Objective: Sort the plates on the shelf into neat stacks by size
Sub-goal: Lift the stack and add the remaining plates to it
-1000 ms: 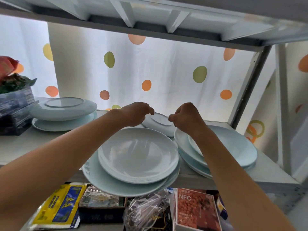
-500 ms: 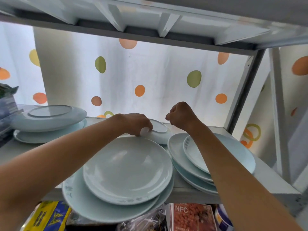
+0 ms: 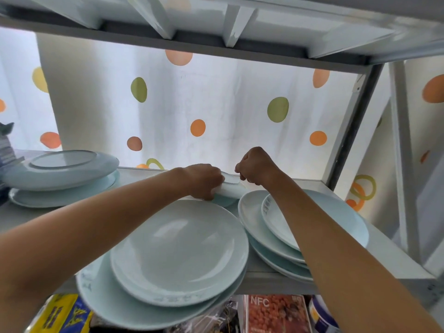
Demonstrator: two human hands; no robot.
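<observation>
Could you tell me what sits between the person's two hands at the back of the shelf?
In the head view, a small upside-down plate lies between the left hand and the right hand. The left hand grips its edge; the right hand's contact is unclear.

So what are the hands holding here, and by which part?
The left hand grips the small upturned plate by its left rim; the right hand is curled at its right rim, grip unclear.

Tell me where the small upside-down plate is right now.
In the head view, the small upside-down plate sits at the back centre of the shelf, between the left hand and right hand, behind the front stack.
</observation>
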